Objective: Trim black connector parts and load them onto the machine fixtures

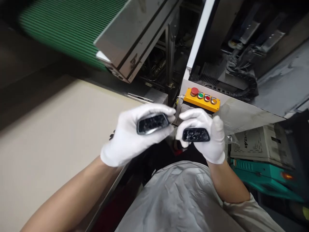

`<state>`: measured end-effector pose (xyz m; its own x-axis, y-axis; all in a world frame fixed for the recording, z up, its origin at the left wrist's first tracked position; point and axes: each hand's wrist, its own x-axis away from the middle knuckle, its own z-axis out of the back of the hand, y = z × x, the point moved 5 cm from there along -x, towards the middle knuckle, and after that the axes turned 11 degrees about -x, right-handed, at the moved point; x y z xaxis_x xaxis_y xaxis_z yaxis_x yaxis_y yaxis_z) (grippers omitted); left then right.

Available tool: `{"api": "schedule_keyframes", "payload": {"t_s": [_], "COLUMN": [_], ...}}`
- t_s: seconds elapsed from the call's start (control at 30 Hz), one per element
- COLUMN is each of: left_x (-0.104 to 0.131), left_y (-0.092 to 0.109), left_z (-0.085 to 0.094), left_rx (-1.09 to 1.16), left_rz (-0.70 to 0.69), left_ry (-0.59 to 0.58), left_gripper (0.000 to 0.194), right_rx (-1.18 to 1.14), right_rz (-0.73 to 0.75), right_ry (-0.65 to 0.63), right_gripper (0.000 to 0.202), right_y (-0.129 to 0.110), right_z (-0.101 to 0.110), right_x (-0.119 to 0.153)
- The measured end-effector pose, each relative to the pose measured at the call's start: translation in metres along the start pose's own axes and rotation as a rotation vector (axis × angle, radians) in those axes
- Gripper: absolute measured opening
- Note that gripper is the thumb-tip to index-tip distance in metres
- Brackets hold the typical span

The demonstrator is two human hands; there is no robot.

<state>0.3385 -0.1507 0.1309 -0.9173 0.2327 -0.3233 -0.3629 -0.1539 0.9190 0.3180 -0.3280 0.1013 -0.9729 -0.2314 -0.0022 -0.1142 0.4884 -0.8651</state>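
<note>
My left hand [130,133], in a white glove, is closed around a black oblong part [153,123] with a shiny rim and a hollow, dark inner side facing up. Beside it on the right, my right hand [205,129], also gloved in white, grips a second black part [196,134] of similar shape, its ribbed or pocketed face turned to the camera. The two parts are apart, held at about the same height in front of my body.
A pale tabletop [65,138] spans the left. Beyond it lie a green ribbed conveyor belt [72,29] and a metal frame [130,35]. A yellow button box [202,100] is mounted past my right hand. A teal machine [267,177] stands at the right.
</note>
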Motion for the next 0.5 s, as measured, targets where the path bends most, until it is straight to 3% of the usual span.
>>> {"api": "schedule_keyframes", "payload": {"t_s": [0.07, 0.17, 0.27, 0.33, 0.4, 0.5], "left_x": [-0.010, -0.013, 0.001, 0.015, 0.027, 0.036], "left_y": [0.013, 0.031, 0.027, 0.014, 0.000, -0.009], "left_z": [0.026, 0.080, 0.118, 0.131, 0.139, 0.151], "left_rx": [0.070, 0.001, -0.097, -0.029, 0.055, 0.146], "left_rz": [-0.052, -0.194, -0.155, -0.049, 0.082, 0.170], "left_ry": [0.139, 0.368, 0.369, 0.339, 0.357, 0.477], "left_gripper": [0.030, 0.030, 0.038, 0.036, 0.027, 0.009], "right_rx": [-0.104, -0.129, 0.144, 0.403, 0.660, 1.111], "right_rz": [-0.049, -0.221, -0.281, -0.281, -0.211, 0.085], "right_ry": [0.028, 0.188, 0.162, 0.030, -0.083, -0.202], "right_gripper": [0.056, 0.050, 0.046, 0.047, 0.047, 0.044], "right_y": [0.019, 0.059, 0.075, 0.072, 0.060, 0.040], "right_z": [0.014, 0.041, 0.049, 0.032, 0.001, -0.063], "right_x": [-0.005, -0.007, -0.014, -0.028, -0.050, -0.096]}}
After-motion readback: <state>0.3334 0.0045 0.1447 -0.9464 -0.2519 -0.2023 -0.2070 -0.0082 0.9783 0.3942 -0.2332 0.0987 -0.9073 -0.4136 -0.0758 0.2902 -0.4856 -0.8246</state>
